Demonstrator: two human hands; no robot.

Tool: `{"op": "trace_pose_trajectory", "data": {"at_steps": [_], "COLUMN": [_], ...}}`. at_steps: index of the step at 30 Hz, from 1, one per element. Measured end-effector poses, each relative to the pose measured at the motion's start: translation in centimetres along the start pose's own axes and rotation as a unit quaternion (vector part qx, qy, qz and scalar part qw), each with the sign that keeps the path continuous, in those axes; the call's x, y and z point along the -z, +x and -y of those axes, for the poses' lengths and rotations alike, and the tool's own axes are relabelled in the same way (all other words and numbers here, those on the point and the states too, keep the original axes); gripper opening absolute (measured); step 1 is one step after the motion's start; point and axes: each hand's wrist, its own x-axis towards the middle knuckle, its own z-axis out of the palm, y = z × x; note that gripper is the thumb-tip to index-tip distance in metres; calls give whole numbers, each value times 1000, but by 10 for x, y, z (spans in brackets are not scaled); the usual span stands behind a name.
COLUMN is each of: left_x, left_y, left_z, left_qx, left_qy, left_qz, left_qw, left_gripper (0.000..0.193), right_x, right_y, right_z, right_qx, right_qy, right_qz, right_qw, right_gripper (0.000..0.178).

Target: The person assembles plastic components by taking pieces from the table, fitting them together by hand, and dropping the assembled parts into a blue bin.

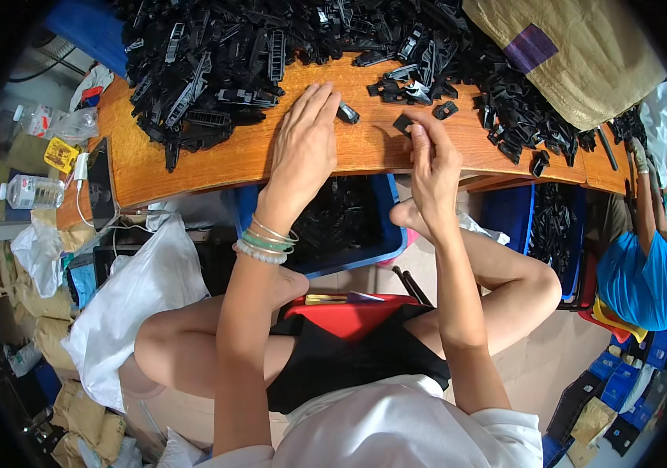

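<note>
My left hand [304, 132] lies on the wooden table with its fingers stretched out and close together. Just right of its fingertips is a small black plastic part [347, 113] with a shiny face, apart from or barely touching the hand. My right hand [435, 156] pinches a small flat black plastic piece [403, 124] between thumb and fingers, over the table's near edge. Beyond both hands, a big heap of long black plastic parts [216, 70] covers the back of the table. Shorter black pieces [415, 86] lie loose ahead of my right hand.
Under the table stand a blue bin [386, 195] of black parts and a second blue bin [505, 210] to its right. A tan woven sack [583, 54] rests at the back right. Another person's arm [645, 195] shows at the far right. A clear bottle [33, 192] lies left.
</note>
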Motion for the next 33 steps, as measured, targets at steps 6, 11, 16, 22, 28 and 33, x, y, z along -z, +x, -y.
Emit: {"op": "trace_pose_trajectory", "data": {"at_steps": [6, 11, 16, 22, 28, 33], "left_x": [2, -3, -8, -11, 3, 4], "left_y": [-18, -21, -24, -27, -20, -15], "left_z": [-17, -22, -27, -32, -24, -20], "left_qx": [20, 65, 81, 83, 73, 68], "left_qy": [-40, -64, -59, -93, -137, -173], "left_qz": [-12, -53, -65, -72, -32, -19], "left_qw": [999, 994, 993, 990, 987, 982], "left_gripper": [40, 54, 59, 57, 57, 59], "right_x": [-6, -9, -18, -36, -42, -40], "right_y": [3, -5, -20, -24, -20, -18], "right_z": [17, 11, 15, 12, 15, 9], "right_qx": [-60, 27, -1, 36, 57, 64], "right_qy": [-37, -81, -81, -158, -180, -164], "right_qz": [147, 121, 47, 5, -17, -27], "right_qw": [987, 989, 996, 987, 982, 984], "right_gripper": [26, 28, 25, 27, 23, 23]}}
